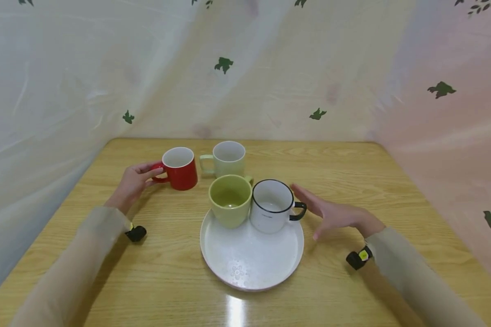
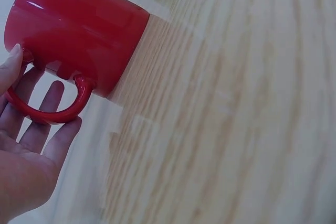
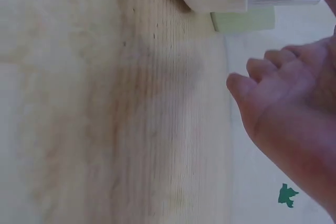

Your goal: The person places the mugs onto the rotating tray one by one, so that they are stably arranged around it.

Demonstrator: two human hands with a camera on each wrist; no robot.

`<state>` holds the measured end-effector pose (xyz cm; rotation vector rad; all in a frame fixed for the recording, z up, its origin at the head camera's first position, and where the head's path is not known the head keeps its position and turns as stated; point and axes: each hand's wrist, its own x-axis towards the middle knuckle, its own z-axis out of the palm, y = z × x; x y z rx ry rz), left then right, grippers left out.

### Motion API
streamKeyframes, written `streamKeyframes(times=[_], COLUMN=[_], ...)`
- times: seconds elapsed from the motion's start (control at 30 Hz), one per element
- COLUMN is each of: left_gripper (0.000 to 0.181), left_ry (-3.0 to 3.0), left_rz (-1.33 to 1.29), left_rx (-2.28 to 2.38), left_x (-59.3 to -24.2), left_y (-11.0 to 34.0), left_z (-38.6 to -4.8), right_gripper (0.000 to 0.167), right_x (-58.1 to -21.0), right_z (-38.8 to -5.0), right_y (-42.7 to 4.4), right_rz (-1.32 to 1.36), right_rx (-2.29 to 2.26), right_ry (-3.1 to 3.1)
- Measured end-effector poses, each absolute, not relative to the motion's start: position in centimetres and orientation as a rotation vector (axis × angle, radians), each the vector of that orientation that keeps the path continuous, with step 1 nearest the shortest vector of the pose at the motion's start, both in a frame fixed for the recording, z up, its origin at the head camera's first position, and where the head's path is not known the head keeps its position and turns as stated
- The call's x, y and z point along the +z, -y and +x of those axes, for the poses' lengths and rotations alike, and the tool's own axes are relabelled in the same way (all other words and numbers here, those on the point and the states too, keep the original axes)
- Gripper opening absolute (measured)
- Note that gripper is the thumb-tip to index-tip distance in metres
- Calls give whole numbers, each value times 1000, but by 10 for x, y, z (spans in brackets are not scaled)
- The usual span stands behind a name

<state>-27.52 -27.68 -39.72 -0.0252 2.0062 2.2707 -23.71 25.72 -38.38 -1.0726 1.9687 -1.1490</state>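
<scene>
At the left of the head view, my left hand [image 1: 136,180] grips the handle of a red mug [image 1: 182,175] with a white inside. The left wrist view shows the thumb at the handle's upper end and the fingers around the red mug's loop [image 2: 58,115]. My right hand [image 1: 337,215] is beside a white enamel mug [image 1: 270,218] with a black rim and black handle; its thumb and fingers are spread and grasp nothing. That mug and a yellow-green mug [image 1: 229,213] stand side by side at the far part of a round white tray [image 1: 249,268].
A pale green mug [image 1: 229,165] stands on the wooden table [image 1: 163,281] behind the tray, its handle toward the red mug. Behind the table's far edge hangs a pale curtain [image 1: 270,68] with green bird prints; it also runs along both sides.
</scene>
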Motion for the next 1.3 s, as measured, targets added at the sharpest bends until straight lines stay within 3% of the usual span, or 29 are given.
streamKeyframes(times=[0.37, 0.7, 1.3], left_gripper=[12, 13, 15], left_ry=[-2048, -2046, -2026], left_rz=[-81, -128, -82], left_rx=[2209, 2177, 2257], left_x=[-396, -394, -395], left_y=[276, 276, 272], left_z=[-276, -274, -269], right_gripper=[118, 108, 110], right_x=[-388, -391, -395], right_z=[-258, -255, -226], right_y=[-234, -233, -235], right_rz=[-999, -928, -843], right_rx=[-1025, -984, -1072], right_ry=[-1890, -1927, -2015])
